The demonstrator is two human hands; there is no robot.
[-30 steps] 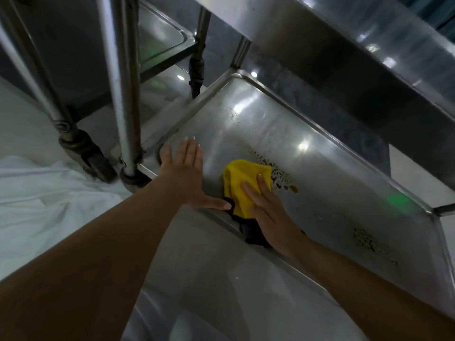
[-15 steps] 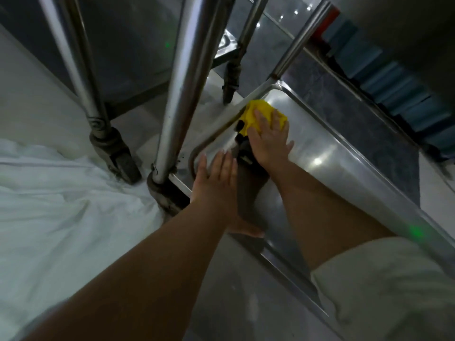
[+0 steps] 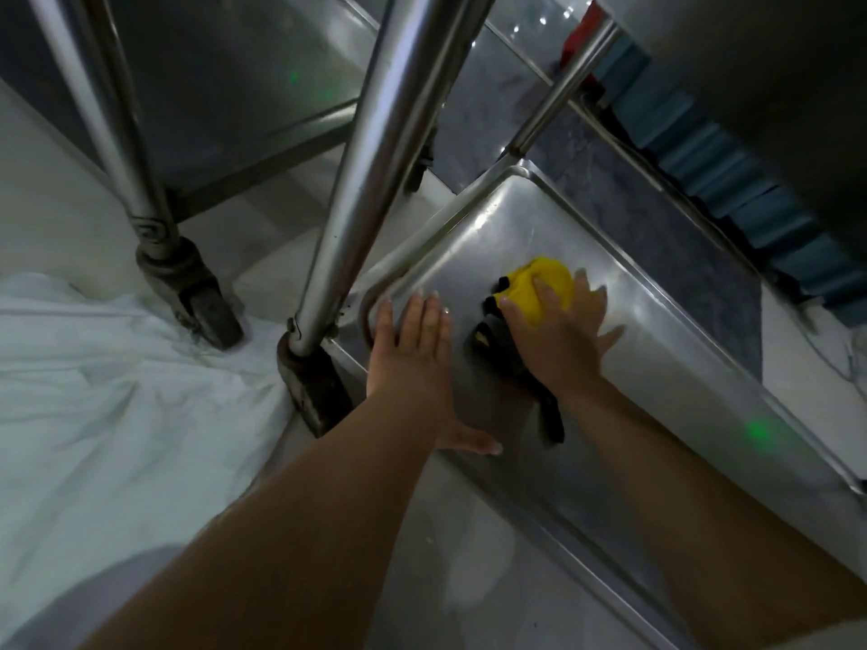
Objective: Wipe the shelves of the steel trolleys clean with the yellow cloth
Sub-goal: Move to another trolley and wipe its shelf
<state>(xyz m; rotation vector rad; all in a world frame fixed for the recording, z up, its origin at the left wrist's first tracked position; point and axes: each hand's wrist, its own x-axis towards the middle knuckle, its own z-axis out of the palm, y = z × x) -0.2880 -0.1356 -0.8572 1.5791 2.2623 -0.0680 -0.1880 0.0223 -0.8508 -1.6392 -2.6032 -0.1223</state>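
The bottom shelf [image 3: 666, 368] of a steel trolley lies low in front of me, its far left corner rounded. The yellow cloth [image 3: 549, 286], with a dark edge trailing toward me, lies on the shelf near that corner. My right hand [image 3: 558, 337] presses flat on the cloth, fingers spread. My left hand [image 3: 415, 363] rests flat on the shelf beside the near left corner, fingers straight, thumb out to the right, holding nothing.
The trolley's steel post [image 3: 370, 166] rises just left of my left hand from a dark foot [image 3: 312, 382]. A second trolley's leg and castor [image 3: 197, 297] stand further left. White fabric [image 3: 117, 391] covers the floor at left. An upper shelf [image 3: 774, 86] overhangs at top right.
My right hand has slid the cloth from the shelf's middle up into the far left corner, then a little back toward me. My left hand has stayed flat near the corner.
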